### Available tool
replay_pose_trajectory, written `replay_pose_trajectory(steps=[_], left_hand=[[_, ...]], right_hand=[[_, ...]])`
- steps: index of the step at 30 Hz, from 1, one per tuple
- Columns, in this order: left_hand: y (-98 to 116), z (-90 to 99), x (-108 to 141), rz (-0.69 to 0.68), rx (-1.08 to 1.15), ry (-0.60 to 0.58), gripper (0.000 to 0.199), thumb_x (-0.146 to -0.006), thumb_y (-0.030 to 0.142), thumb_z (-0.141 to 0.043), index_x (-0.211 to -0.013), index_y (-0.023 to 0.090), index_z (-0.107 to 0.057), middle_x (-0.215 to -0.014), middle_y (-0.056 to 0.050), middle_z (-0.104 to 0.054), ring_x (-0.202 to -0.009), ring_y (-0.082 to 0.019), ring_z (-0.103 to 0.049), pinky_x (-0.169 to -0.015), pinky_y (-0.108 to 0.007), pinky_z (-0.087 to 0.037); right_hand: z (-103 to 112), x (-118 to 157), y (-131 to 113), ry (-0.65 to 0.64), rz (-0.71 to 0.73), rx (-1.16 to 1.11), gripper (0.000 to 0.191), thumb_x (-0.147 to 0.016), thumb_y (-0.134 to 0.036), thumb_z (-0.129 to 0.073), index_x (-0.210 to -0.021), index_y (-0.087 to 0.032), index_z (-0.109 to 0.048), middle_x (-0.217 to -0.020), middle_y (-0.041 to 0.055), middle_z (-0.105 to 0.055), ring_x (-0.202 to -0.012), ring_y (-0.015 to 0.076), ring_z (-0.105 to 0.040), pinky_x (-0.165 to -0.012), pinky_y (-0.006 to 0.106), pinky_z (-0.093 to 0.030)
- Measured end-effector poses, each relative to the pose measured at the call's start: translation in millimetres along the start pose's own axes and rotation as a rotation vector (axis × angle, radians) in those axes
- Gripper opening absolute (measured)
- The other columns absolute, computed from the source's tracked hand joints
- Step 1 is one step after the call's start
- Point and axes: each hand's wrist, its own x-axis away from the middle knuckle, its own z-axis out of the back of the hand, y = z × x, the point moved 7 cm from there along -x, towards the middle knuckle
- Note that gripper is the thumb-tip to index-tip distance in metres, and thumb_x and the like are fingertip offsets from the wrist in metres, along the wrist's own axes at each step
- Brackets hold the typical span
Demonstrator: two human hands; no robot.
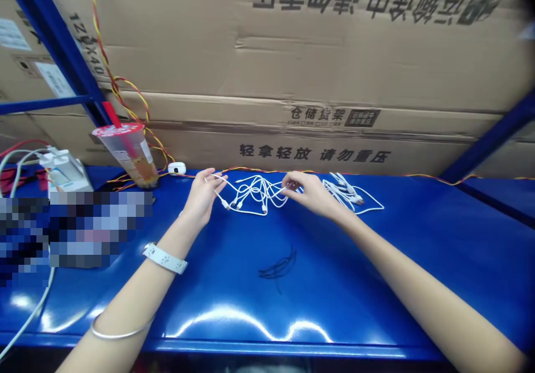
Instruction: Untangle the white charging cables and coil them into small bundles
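A loose tangle of white USB cables (pixel 254 192) lies on the blue shelf between my two hands. At its left side my left hand (pixel 201 199) has its fingers closed on a white cable, whose plug end hangs below the fingertips. From the right, my right hand (pixel 308 192) pinches a white strand of the tangle between thumb and fingers. Just beyond that hand rests a second bunch of white cables (pixel 345 192), partly hidden behind it. Several thin black ties (pixel 278 267) lie nearer to me.
Large cardboard boxes (pixel 267 61) form a wall behind the blue shelf (pixel 334 284). Far left stand a drink cup (pixel 136 153) with a red straw, a small white case (pixel 176 168) and a white power strip (pixel 67 172). A red-yellow twisted wire (pixel 102 49) runs down and along the back.
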Motion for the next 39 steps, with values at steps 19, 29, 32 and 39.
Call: replay_pose_trajectory(steps=[19, 29, 32, 39], left_hand=[[1, -4.1, 4, -0.102, -0.152, -0.053, 0.029, -0.074, 0.003, -0.058, -0.099, 0.016, -0.050, -0.098, -0.005, -0.061, -0.086, -0.016, -0.068, -0.089, -0.036, -0.052], [22, -9.7, 5, -0.149, 0.195, -0.147, 0.014, -0.082, 0.004, -0.051, -0.093, 0.013, -0.054, -0.097, -0.011, -0.067, -0.098, -0.019, -0.067, -0.101, -0.035, -0.046], [21, -11.2, 4, -0.130, 0.221, -0.153, 0.012, -0.085, 0.006, -0.049, -0.091, 0.012, -0.057, -0.101, -0.012, -0.066, -0.103, -0.019, -0.066, -0.104, -0.034, -0.045], [30, -17.4, 8, -0.134, 0.342, -0.208, 0.016, -0.088, 0.005, -0.045, -0.090, 0.013, -0.058, -0.104, -0.010, -0.067, -0.111, -0.018, -0.062, -0.104, -0.027, -0.045]], right_hand=[[16, 3, 22, 0.059, -0.160, -0.209, 0.023, -0.087, -0.031, -0.048, -0.095, -0.018, -0.066, -0.072, 0.0017, -0.068, -0.056, 0.0143, -0.060, -0.059, 0.026, -0.047], [-5, 13, -17, -0.403, 0.098, -0.088, 0.037, -0.081, -0.009, -0.044, -0.098, -0.023, -0.073, -0.098, 0.0012, -0.072, -0.093, 0.0182, -0.065, -0.085, 0.031, -0.048], [-13, 16, -22, -0.461, 0.138, -0.020, 0.038, -0.081, -0.007, -0.044, -0.101, -0.021, -0.072, -0.098, 0.0021, -0.072, -0.092, 0.0183, -0.065, -0.085, 0.031, -0.049], [-35, 30, -35, -0.478, 0.229, 0.344, 0.040, -0.086, -0.003, -0.040, -0.114, -0.016, -0.066, -0.097, 0.0098, -0.070, -0.093, 0.0210, -0.063, -0.086, 0.035, -0.049]])
